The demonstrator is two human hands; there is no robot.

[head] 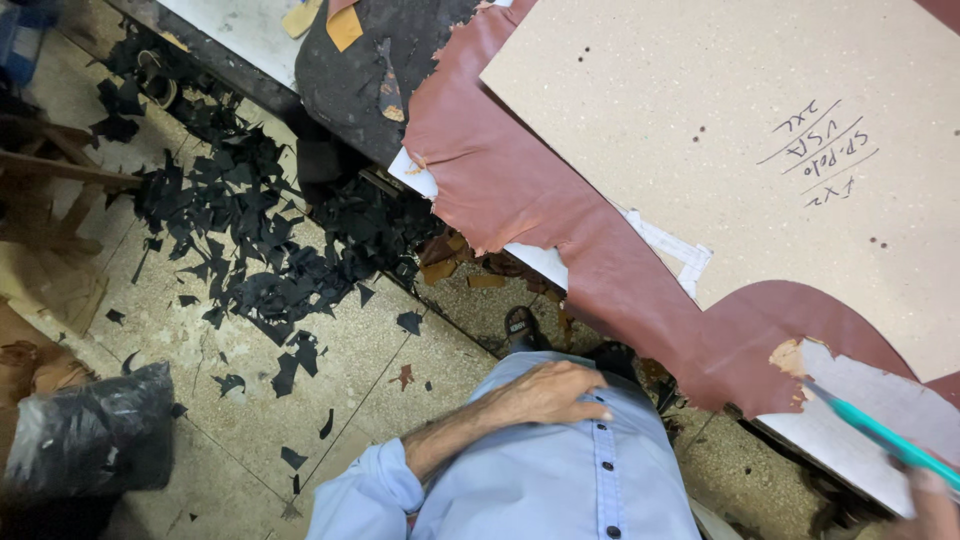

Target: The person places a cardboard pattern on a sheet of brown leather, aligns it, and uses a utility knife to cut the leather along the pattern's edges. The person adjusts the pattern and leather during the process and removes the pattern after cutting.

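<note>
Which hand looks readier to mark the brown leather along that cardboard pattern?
The right hand, probably: it holds a teal pen whose tip is at the leather edge. The left hand rests on the shirt.

Lighting: even, soft, moderately bright — source not identifiable | Shadows: faint, darkest under the table edge (470, 330) | Glare: none, slight sheen on black bag (95, 425) | Focus: centre sharp — right hand (935, 505) and teal pen (885, 435) motion-blurred | Corners: soft, mild wide-angle stretch

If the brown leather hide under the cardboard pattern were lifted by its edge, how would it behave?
The leather hide would probably flop: its ragged edge drapes over the table edge. It is likely pinned, since the cardboard pattern lies on it. Its smooth surface may slide.
</note>
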